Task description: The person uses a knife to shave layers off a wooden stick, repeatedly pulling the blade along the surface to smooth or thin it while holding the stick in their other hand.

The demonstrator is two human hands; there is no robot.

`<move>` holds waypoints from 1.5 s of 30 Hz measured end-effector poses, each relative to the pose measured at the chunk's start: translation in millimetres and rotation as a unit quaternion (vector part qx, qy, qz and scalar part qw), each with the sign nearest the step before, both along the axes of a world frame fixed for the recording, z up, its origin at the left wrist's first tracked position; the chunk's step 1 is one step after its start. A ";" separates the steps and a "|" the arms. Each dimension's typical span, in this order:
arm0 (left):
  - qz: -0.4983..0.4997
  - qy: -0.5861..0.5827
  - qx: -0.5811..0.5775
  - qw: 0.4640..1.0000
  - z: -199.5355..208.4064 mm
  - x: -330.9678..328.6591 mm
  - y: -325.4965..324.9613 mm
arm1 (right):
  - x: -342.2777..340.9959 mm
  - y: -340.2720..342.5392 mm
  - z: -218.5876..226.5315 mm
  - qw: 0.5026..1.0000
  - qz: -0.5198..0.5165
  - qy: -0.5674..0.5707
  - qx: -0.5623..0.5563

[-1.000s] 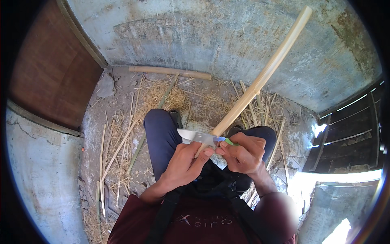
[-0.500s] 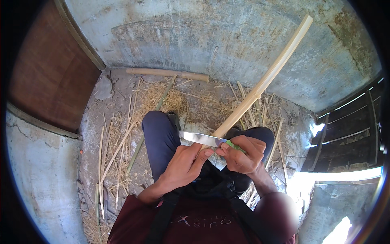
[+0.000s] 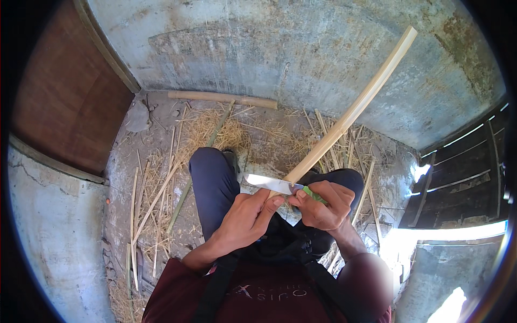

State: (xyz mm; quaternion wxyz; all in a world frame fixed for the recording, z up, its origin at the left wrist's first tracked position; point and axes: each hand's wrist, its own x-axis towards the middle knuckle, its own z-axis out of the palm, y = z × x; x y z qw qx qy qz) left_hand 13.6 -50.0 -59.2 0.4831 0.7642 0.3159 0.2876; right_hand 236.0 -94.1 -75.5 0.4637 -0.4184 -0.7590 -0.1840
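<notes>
A long, pale split bamboo strip point(image 3: 351, 113) slants from my lap up toward the far right. Its near end is gripped by my left hand point(image 3: 245, 219), thumb and fingers closed around it. My right hand point(image 3: 327, 204) is wrapped around the green handle of a knife point(image 3: 267, 183). The bright blade lies across the strip close to its near end, pointing left just beyond my left fingers. Part of the handle and the strip's very end are hidden by my fingers.
Thin bamboo strips point(image 3: 134, 220) and straw shavings point(image 3: 207, 126) litter the floor around my bent legs. A bamboo pole point(image 3: 223, 98) lies along the foot of the stained far wall point(image 3: 226, 54). A brown door panel point(image 3: 67, 97) is at left, dark slats point(image 3: 458, 183) at right.
The knife blade has shifted slightly to the right, together with my right hand. The strip's far end has dipped a little. My left hand keeps its hold.
</notes>
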 end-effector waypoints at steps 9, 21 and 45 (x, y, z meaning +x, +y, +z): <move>0.000 0.014 -0.005 1.000 -3.9 -3.5 0.4 | 0.5 -0.4 1.1 1.000 -0.004 -0.012 -0.003; -0.004 0.011 0.012 1.000 -1.1 -3.7 5.1 | -0.6 5.3 2.6 1.000 -0.008 -0.019 0.015; 0.013 0.021 0.011 1.000 -0.4 -10.6 4.1 | 2.7 11.0 4.6 0.998 -0.022 -0.039 0.038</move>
